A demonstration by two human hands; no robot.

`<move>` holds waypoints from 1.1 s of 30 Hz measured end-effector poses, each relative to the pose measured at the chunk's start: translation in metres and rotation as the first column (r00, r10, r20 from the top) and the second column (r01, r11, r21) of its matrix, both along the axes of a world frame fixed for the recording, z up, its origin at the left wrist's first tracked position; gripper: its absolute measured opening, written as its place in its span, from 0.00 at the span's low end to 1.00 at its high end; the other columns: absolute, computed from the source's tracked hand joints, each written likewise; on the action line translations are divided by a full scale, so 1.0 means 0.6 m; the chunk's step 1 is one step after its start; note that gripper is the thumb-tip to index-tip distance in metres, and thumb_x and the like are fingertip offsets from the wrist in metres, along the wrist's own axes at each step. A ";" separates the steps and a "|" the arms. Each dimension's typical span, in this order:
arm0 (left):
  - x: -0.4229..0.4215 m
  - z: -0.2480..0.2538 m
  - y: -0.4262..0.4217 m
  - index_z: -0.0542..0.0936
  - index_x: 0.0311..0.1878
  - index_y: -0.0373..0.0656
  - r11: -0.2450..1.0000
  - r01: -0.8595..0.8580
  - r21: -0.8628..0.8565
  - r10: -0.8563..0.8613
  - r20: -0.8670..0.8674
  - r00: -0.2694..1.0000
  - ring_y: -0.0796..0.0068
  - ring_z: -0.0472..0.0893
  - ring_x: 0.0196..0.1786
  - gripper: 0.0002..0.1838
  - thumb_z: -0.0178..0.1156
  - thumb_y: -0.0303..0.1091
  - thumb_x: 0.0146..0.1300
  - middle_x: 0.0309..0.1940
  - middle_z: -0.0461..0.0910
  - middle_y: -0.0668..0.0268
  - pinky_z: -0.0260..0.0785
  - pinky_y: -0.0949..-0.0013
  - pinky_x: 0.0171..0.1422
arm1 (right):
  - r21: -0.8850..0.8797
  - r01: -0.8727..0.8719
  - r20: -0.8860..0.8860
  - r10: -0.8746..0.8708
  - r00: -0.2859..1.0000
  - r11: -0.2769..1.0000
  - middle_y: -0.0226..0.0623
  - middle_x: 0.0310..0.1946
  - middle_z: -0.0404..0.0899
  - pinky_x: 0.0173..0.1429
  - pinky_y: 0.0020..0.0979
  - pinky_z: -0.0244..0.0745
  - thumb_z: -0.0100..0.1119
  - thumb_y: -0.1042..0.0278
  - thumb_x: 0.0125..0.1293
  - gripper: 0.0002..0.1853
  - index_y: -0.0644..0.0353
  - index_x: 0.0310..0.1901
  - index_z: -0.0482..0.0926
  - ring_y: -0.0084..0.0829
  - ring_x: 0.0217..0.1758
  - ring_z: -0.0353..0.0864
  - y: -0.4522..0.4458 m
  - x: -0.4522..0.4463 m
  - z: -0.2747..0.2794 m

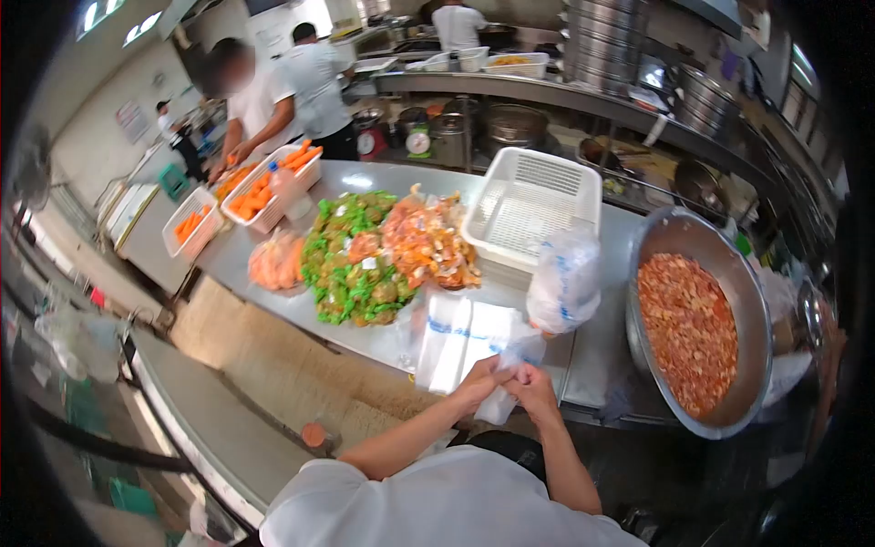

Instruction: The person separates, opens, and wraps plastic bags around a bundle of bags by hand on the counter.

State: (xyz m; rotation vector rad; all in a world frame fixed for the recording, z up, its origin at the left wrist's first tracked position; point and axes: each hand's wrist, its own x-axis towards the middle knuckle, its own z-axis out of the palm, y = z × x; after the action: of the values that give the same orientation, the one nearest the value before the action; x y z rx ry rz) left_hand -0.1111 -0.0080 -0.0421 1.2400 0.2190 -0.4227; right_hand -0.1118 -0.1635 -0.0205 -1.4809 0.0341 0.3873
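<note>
Both of my hands are close together at the front edge of the metal table. My left hand [481, 381] and my right hand [532, 385] pinch a clear plastic bag [498, 403] between them, its lower end hanging below my fingers. Flat plastic bags with blue print [469, 330] lie in a stack just beyond my hands. To the right of the stack stands a filled white plastic bag [565, 281]. Behind it is a white perforated basket [524, 202]. A large metal basin [645, 339] of chopped red meat mixture [688, 328] sits at the right.
Green-tied bundles [351, 260] and bags with orange contents [428, 237] are heaped on the metal table [351, 335]. Baskets of carrots [264, 193] stand at the far left, near a person in a white shirt [264, 100]. Steel steamers [603, 46] are stacked behind.
</note>
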 end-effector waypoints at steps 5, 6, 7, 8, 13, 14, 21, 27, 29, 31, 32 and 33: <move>-0.005 0.038 0.008 0.71 0.62 0.39 0.993 -0.002 -0.122 0.001 -0.009 1.000 0.72 0.80 0.48 0.24 0.61 0.41 0.68 0.47 0.79 0.62 0.74 0.65 0.54 | 0.049 -0.014 -0.007 0.014 1.000 0.999 0.22 0.21 0.70 0.26 0.22 0.64 0.66 0.74 0.56 0.08 0.56 0.27 0.74 0.15 0.22 0.68 -0.018 0.006 -0.016; -0.004 -0.004 0.006 0.70 0.62 0.39 0.989 0.129 -0.073 -0.129 -0.003 0.992 0.72 0.80 0.47 0.23 0.60 0.39 0.69 0.47 0.79 0.62 0.74 0.65 0.54 | 0.008 -0.049 0.002 0.049 0.999 0.999 0.22 0.21 0.71 0.26 0.22 0.64 0.66 0.74 0.56 0.07 0.57 0.28 0.75 0.15 0.22 0.68 -0.015 -0.002 -0.013; -0.001 -0.014 0.001 0.70 0.62 0.39 0.992 0.112 -0.051 -0.112 0.014 0.994 0.72 0.80 0.47 0.23 0.61 0.40 0.68 0.48 0.79 0.62 0.74 0.65 0.54 | -0.030 -0.081 0.022 0.081 0.996 0.996 0.22 0.21 0.71 0.26 0.22 0.64 0.66 0.74 0.57 0.06 0.58 0.29 0.76 0.15 0.22 0.68 -0.006 -0.001 -0.008; 0.000 -0.024 -0.002 0.70 0.62 0.39 0.995 0.096 -0.030 -0.095 0.028 0.995 0.72 0.79 0.48 0.24 0.61 0.40 0.68 0.48 0.79 0.62 0.74 0.65 0.55 | -0.068 -0.111 0.038 0.114 0.993 0.991 0.22 0.22 0.72 0.26 0.21 0.64 0.65 0.74 0.57 0.05 0.59 0.30 0.77 0.14 0.22 0.68 0.001 -0.001 -0.005; -0.010 0.016 -0.005 0.73 0.61 0.39 0.996 -0.040 -0.075 0.042 0.024 0.999 0.72 0.80 0.45 0.22 0.61 0.38 0.68 0.46 0.80 0.63 0.74 0.67 0.52 | 0.065 -0.007 0.017 0.006 1.000 0.998 0.23 0.22 0.73 0.26 0.21 0.65 0.65 0.74 0.57 0.05 0.58 0.33 0.78 0.15 0.22 0.69 -0.009 0.006 -0.028; -0.011 0.014 -0.001 0.73 0.61 0.39 0.991 -0.084 -0.109 0.085 0.005 0.996 0.72 0.80 0.45 0.22 0.61 0.39 0.68 0.46 0.80 0.62 0.74 0.67 0.52 | 0.021 -0.058 0.042 0.057 0.997 0.998 0.23 0.22 0.73 0.26 0.21 0.65 0.65 0.74 0.57 0.05 0.57 0.32 0.77 0.16 0.22 0.69 -0.005 0.004 -0.031; 0.004 0.030 0.018 0.74 0.58 0.39 0.986 -0.063 -0.151 0.058 -0.040 0.998 0.71 0.81 0.46 0.20 0.58 0.41 0.68 0.46 0.81 0.61 0.76 0.66 0.51 | 0.113 0.058 0.005 -0.059 0.998 0.992 0.23 0.20 0.71 0.28 0.24 0.69 0.68 0.74 0.57 0.14 0.53 0.23 0.69 0.18 0.23 0.70 -0.009 0.006 -0.002; 0.013 0.023 0.031 0.76 0.55 0.37 0.980 -0.181 -0.086 0.176 -0.055 0.983 0.73 0.78 0.51 0.19 0.61 0.39 0.65 0.47 0.80 0.63 0.70 0.68 0.57 | 0.093 0.132 -0.003 -0.132 0.991 0.987 0.26 0.25 0.72 0.30 0.25 0.72 0.66 0.73 0.60 0.12 0.55 0.28 0.68 0.19 0.24 0.71 -0.033 0.010 -0.030; 0.030 0.036 0.070 0.77 0.53 0.37 0.940 -0.341 -0.010 0.340 -0.050 0.939 0.74 0.78 0.51 0.18 0.63 0.37 0.63 0.46 0.80 0.64 0.69 0.68 0.58 | 0.122 0.203 -0.045 -0.198 0.979 0.972 0.26 0.26 0.73 0.30 0.25 0.72 0.65 0.73 0.62 0.11 0.56 0.32 0.69 0.20 0.24 0.71 -0.045 0.019 -0.019; 0.046 0.035 0.103 0.77 0.48 0.38 0.944 -0.317 0.094 0.280 0.280 0.918 0.74 0.78 0.46 0.14 0.64 0.34 0.62 0.41 0.80 0.66 0.70 0.68 0.53 | 0.043 0.175 -0.085 -0.170 0.982 0.984 0.27 0.28 0.74 0.30 0.25 0.73 0.63 0.73 0.64 0.09 0.56 0.35 0.70 0.20 0.24 0.72 -0.068 0.010 -0.029; 0.052 0.032 0.110 0.77 0.45 0.39 0.939 -0.311 0.148 0.222 0.428 0.876 0.74 0.78 0.44 0.13 0.65 0.33 0.61 0.38 0.80 0.67 0.70 0.68 0.51 | 0.074 0.153 -0.093 -0.146 0.985 0.986 0.28 0.28 0.74 0.32 0.25 0.74 0.62 0.75 0.63 0.08 0.57 0.37 0.70 0.21 0.26 0.73 -0.068 0.004 -0.040; 0.053 0.052 0.107 0.76 0.44 0.39 0.933 -0.262 0.248 0.148 0.400 0.905 0.73 0.78 0.45 0.13 0.66 0.33 0.60 0.39 0.80 0.66 0.70 0.68 0.51 | 0.062 0.183 -0.079 -0.178 0.981 0.981 0.27 0.28 0.74 0.32 0.25 0.75 0.62 0.73 0.63 0.08 0.56 0.37 0.70 0.21 0.25 0.73 -0.060 0.000 -0.045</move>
State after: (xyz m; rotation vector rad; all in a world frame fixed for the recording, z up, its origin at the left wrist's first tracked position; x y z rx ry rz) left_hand -0.0793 0.0564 -0.0110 1.5497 0.0852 0.0433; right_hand -0.1118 -0.1996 -0.0473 -1.3827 0.2104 0.2920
